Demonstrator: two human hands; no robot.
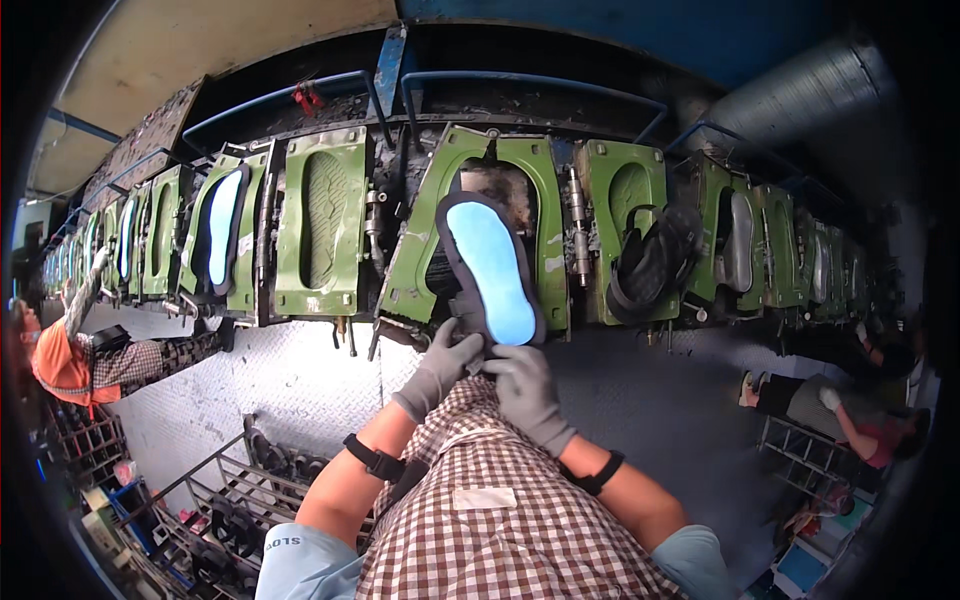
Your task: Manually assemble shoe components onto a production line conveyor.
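Showing bent fingers, gloved left hand (441, 370) and right hand (527, 388) crowd the six-o'clock end of the blue-topped sole (493, 270); gripping? Can't tell! It overlaps the green mould (546, 190) at twelve; looks light, bendy, likely best held by its dark rim (472, 298).

Green sole-shaped molds (323, 220) line a footwear factory beyond the left hand (440, 370); metal racks (182, 478) stand to its left.
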